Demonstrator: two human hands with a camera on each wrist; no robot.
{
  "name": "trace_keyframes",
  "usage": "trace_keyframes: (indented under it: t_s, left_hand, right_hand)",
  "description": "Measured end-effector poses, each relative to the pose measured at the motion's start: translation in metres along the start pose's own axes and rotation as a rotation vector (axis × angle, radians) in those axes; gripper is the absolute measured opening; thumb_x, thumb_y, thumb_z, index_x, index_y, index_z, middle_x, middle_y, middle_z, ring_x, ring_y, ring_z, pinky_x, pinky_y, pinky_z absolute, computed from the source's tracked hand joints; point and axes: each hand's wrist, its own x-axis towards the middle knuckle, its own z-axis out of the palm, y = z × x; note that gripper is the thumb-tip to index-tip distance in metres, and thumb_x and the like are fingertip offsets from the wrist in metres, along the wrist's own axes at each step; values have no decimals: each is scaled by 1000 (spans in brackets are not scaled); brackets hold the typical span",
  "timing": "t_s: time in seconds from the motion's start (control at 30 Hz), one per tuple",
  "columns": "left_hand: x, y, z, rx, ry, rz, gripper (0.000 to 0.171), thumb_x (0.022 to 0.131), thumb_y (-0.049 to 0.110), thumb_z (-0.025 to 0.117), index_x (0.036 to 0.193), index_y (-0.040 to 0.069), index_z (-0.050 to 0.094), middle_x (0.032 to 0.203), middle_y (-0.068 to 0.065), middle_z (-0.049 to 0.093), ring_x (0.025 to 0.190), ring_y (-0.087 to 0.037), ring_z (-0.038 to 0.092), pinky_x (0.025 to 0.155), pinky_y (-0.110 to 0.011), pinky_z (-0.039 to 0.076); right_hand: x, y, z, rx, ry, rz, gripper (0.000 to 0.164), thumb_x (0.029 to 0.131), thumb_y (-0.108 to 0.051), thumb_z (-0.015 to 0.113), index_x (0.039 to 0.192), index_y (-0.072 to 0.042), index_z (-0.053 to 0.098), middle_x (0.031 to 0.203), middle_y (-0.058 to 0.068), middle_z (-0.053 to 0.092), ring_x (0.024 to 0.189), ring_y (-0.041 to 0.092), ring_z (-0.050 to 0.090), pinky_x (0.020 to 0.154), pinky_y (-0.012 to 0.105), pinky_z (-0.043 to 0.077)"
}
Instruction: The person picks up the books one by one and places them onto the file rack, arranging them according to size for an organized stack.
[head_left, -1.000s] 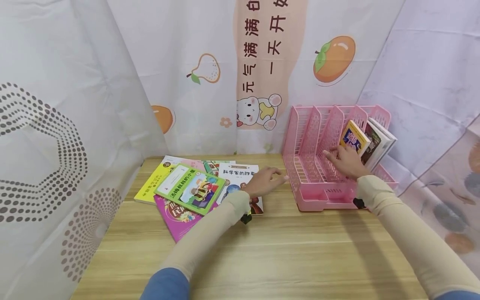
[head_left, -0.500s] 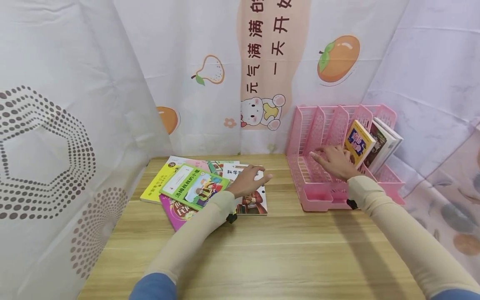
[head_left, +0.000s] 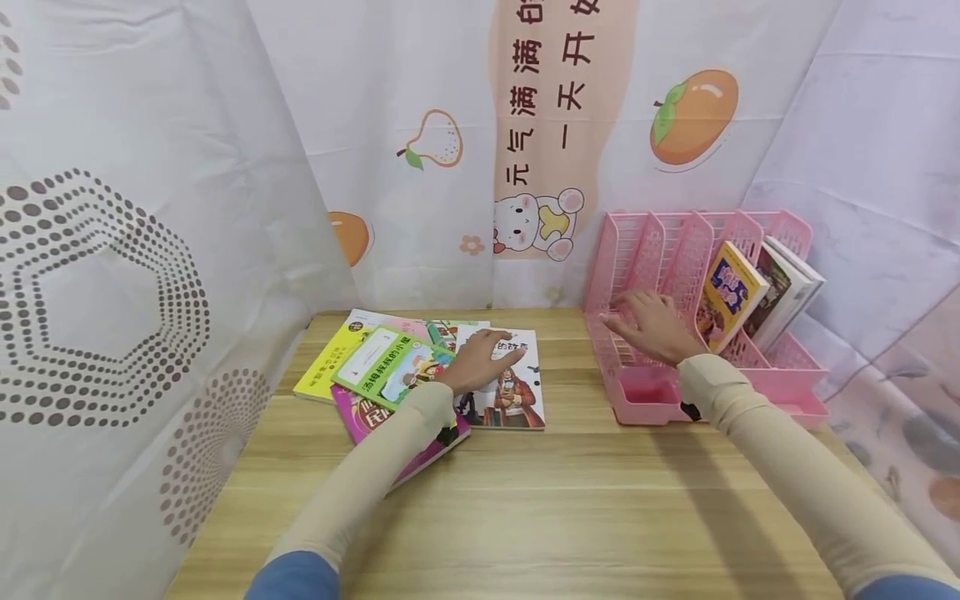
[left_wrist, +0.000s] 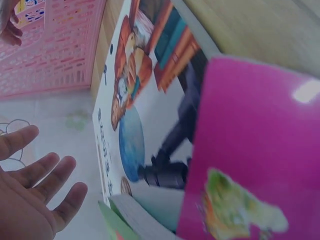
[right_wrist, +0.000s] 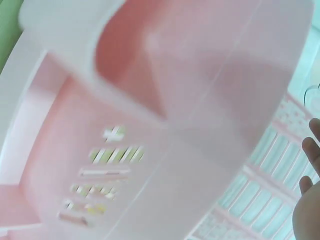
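Observation:
My left hand hovers over the book pile with its fingers spread and nothing in them. Beneath it lie a white book with a figure in a red coat, a green-bordered book, a yellow book and a magenta book. My right hand hangs in front of the left compartments of the pink file rack, its fingers loosely bent and holding nothing. A yellow book and several white-edged books lean in the rack's right compartments.
The rack has a small front tray facing me. Wood-grain table spreads between the pile and my body. Printed curtains close off the back and both sides.
My left hand has drawn left, back over the book pile. My right hand has moved left, away from the yellow book in the rack. The view has turned slightly left.

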Motion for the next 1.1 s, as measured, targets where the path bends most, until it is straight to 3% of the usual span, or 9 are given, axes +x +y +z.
trace_keyframes:
  t_s: [0.23,0.47,0.7,0.93,1.1]
  left_hand:
    - [-9,-10,-1,-5,12,-26,78,100,73,40,154,17,48,157,-11,43,144,-33,39,114,-57,34]
    - [-18,-20,-6,-14,22,-47,74,102,69,42,154,18,46,158,-10,42,146,-33,36,117,-57,31]
    - [-26,-33,-18,-44,59,-45,76,101,70,42,154,16,46,156,-9,43,144,-32,39,114,-56,35]
    - [-31,-50,-36,-151,125,-71,75,101,68,45,152,12,48,150,-11,49,127,-33,54,104,-53,45]
    - [-42,-58,-44,-141,127,-116,79,100,72,43,154,15,47,155,-11,45,138,-30,46,114,-53,37]
  right_hand:
    - [8,-15,18,24,-63,-27,56,103,-52,55,134,-5,59,139,19,58,138,42,42,116,64,17]
    - [14,-35,39,21,-88,-22,63,102,-55,55,136,-2,58,138,23,57,134,44,46,114,64,28]
    - [26,-59,59,41,-123,-47,66,102,-60,52,142,-8,53,146,19,52,140,42,41,115,63,28]
    - [38,-79,76,59,-124,-67,68,102,-59,52,143,-5,53,146,21,51,140,42,40,116,61,28]
    - [43,-88,86,58,-174,-67,71,101,-63,51,144,-7,50,149,21,47,142,43,37,115,63,28]
